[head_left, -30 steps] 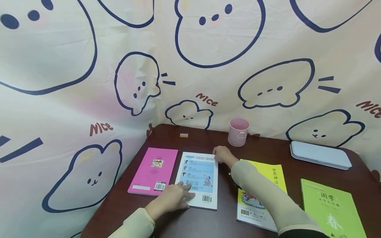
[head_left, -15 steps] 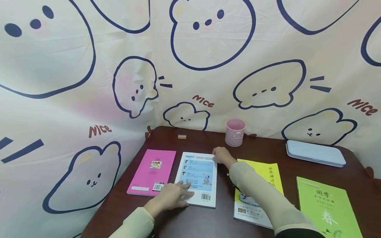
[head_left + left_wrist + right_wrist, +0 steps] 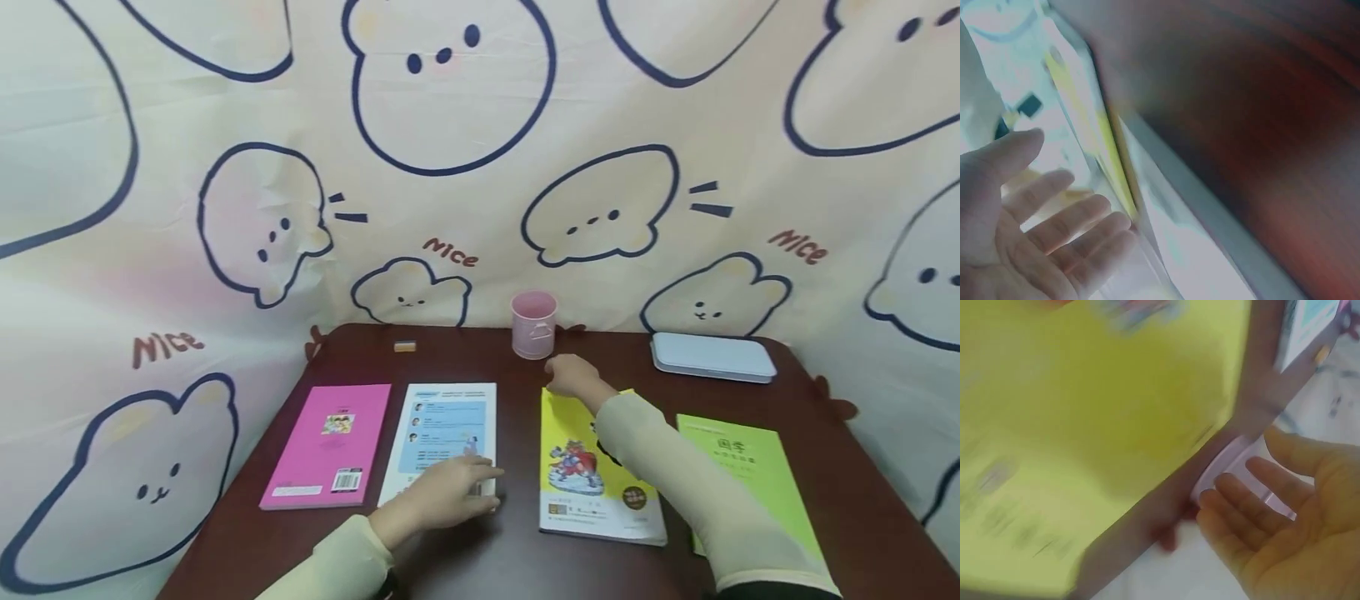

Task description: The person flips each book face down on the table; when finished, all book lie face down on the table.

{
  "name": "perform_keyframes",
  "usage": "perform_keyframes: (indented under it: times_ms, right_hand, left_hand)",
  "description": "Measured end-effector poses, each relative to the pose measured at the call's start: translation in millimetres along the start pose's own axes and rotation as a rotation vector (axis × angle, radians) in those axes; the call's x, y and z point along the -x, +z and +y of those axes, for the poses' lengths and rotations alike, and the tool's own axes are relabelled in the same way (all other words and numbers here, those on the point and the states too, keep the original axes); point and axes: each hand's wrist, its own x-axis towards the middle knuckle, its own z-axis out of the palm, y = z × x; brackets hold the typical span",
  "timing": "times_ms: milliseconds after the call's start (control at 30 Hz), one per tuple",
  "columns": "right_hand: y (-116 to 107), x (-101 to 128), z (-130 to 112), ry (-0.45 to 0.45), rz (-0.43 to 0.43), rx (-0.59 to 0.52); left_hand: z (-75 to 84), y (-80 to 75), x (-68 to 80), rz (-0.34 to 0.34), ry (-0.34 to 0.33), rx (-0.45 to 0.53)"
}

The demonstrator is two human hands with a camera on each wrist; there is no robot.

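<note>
Dark wood table (image 3: 525, 567), cartoon-bear cloth backdrop. Left hand (image 3: 442, 497): fingers straight, resting on near edge of white/blue book (image 3: 442, 429), beside pink book (image 3: 330, 442). Right hand (image 3: 572, 377): relaxed, fingers loose, at far edge of yellow book (image 3: 592, 475), near pink cup (image 3: 533, 324).

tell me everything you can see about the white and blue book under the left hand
The white and blue book is a thin paperback that lies flat and closed on the dark wood table, between the pink book and the yellow book, touching neither. Its cover is white with a light blue panel of small print and little pictures. The left hand rests on its near right corner, fingers fairly straight.
</note>
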Motion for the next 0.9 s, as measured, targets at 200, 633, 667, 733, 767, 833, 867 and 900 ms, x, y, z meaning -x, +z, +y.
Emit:
perform_keyframes:
  times_ms: [200, 633, 667, 733, 767, 833, 867, 900]
  right_hand:
    - [4.8, 15.5, 36.3, 0.06, -0.068, 0.001]
    - [9.2, 27.2, 93.7, 0.086, -0.065, 0.112]
    - [9.8, 25.5, 96.9, 0.097, -0.065, 0.122]
    - [10.6, 21.9, 101.7, 0.125, -0.066, 0.138]
    - [10.8, 20.4, 103.6, 0.141, -0.068, 0.141]
    - [10.9, 20.5, 106.0, 0.165, -0.075, 0.139]
    - [11.5, 21.1, 107.2, 0.175, -0.078, 0.13]
    - [12.6, 21.6, 108.9, 0.179, -0.078, 0.118]
  left_hand:
    - [33.3, 23.1, -12.2, -0.136, -0.11, 0.35]
    - [63.5, 18.9, -36.6, -0.149, -0.687, 1.324]
    - [65.8, 17.0, -37.8, -0.151, -0.714, 1.37]
    - [70.0, 15.5, -40.3, -0.149, -0.757, 1.433]
    - [71.4, 16.3, -41.6, -0.146, -0.775, 1.448]
    - [73.3, 19.9, -44.2, -0.127, -0.82, 1.461]
    - [73.8, 22.5, -45.6, -0.116, -0.846, 1.468]
    - [74.5, 25.4, -47.1, -0.104, -0.872, 1.479]
